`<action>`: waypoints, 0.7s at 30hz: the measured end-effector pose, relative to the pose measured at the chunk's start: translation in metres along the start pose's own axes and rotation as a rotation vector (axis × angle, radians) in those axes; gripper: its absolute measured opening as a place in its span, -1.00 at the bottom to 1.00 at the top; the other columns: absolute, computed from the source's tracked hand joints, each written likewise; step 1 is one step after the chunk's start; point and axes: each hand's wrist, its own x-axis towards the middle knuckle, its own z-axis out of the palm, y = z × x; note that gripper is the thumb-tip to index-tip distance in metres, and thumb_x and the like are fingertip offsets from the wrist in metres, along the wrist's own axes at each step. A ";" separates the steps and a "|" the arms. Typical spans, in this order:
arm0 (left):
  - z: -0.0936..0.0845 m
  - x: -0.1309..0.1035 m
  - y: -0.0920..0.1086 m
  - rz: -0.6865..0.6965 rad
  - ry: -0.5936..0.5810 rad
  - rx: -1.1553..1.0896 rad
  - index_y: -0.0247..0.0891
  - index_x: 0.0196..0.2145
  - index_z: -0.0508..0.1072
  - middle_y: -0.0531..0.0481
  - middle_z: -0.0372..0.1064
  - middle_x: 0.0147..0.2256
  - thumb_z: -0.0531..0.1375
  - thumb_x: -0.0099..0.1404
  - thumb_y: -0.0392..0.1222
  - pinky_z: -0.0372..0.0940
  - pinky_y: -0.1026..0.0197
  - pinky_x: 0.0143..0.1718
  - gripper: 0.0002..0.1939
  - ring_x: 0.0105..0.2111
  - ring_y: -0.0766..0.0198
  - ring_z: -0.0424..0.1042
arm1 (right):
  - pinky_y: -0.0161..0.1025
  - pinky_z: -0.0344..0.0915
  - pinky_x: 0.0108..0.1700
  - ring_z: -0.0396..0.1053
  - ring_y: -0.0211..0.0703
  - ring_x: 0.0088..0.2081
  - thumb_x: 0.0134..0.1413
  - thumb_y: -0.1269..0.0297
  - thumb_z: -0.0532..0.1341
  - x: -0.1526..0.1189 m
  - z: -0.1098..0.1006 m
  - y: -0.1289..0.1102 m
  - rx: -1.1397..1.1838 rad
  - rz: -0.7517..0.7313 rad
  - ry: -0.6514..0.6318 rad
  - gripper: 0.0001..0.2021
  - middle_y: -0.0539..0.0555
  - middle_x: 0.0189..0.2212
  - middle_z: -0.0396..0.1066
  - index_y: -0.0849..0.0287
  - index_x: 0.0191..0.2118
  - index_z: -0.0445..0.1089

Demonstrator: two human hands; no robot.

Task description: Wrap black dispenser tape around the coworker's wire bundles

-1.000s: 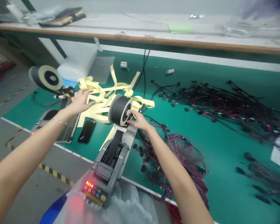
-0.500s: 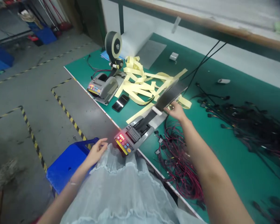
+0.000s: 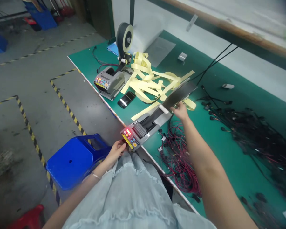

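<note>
An automatic tape dispenser [image 3: 146,127] with a red lit display and coloured buttons sits at the front edge of the green table, its front end overhanging. A large dark tape reel [image 3: 178,94] stands tilted at its back. My left hand [image 3: 118,149] is at the dispenser's front end, fingers curled in against the part under the button panel; the fingertips are partly hidden. My right hand [image 3: 180,111] is closed around the reel holder beside the roll. Farther left stands a second tape dispenser [image 3: 113,81] with an upright tape roll [image 3: 125,37].
Loose yellow tape strips [image 3: 147,86] lie heaped behind the dispensers, near a black phone [image 3: 126,99]. Red and black wire bundles [image 3: 181,162] lie to the right, with more dark cables [image 3: 250,133] beyond. A blue stool [image 3: 70,159] stands on the floor at left.
My left hand has moved from open beside the dispenser to its front end, fingers now closed in. My right hand stays at the reel holder. The view has shifted slightly.
</note>
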 end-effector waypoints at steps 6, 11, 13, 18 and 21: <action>0.012 0.001 -0.011 0.128 0.114 -0.053 -0.23 0.09 0.03 -0.30 0.05 0.10 0.38 -0.20 0.03 0.26 0.07 -0.09 -0.05 0.01 0.01 0.24 | -0.03 0.30 -0.14 0.36 -0.03 -0.22 -0.27 0.20 0.23 0.001 -0.002 -0.006 0.034 0.061 0.005 -0.63 0.17 -0.24 0.41 0.24 -0.23 0.34; 0.016 0.005 0.010 0.195 0.292 0.139 -0.22 0.17 -0.09 -0.30 -0.17 0.19 0.32 -0.08 0.04 -0.10 -0.05 0.18 -0.03 0.20 -0.06 -0.08 | 0.00 0.29 -0.12 0.36 -0.01 -0.22 -0.28 0.20 0.23 0.001 0.000 -0.006 0.040 0.075 0.015 -0.63 0.18 -0.25 0.41 0.25 -0.24 0.33; 0.021 0.005 0.021 0.163 0.322 0.233 -0.22 0.19 -0.12 -0.31 -0.20 0.19 0.34 -0.12 0.04 -0.16 -0.10 0.19 0.03 0.20 -0.11 -0.11 | 0.02 0.30 -0.13 0.36 -0.01 -0.24 -0.28 0.21 0.23 0.001 0.000 -0.006 0.035 0.109 0.011 -0.63 0.18 -0.28 0.41 0.25 -0.25 0.33; 0.032 -0.003 0.031 0.153 0.304 0.391 -0.20 0.22 -0.23 -0.29 -0.24 0.20 0.33 -0.13 -0.04 -0.10 -0.18 0.14 0.10 0.20 -0.12 -0.14 | 0.06 0.30 -0.14 0.36 0.03 -0.22 -0.33 0.21 0.25 0.001 0.000 -0.005 0.032 0.143 0.035 -0.65 0.14 -0.30 0.41 0.21 -0.29 0.34; 0.034 -0.008 0.032 0.207 0.310 0.447 -0.17 0.23 -0.26 -0.26 -0.27 0.22 0.30 -0.08 -0.03 -0.11 -0.19 0.13 0.07 0.22 -0.07 -0.18 | 0.04 0.31 -0.12 0.36 0.04 -0.20 -0.32 0.21 0.25 0.000 0.001 -0.003 0.073 0.107 0.038 -0.63 0.14 -0.27 0.41 0.20 -0.26 0.34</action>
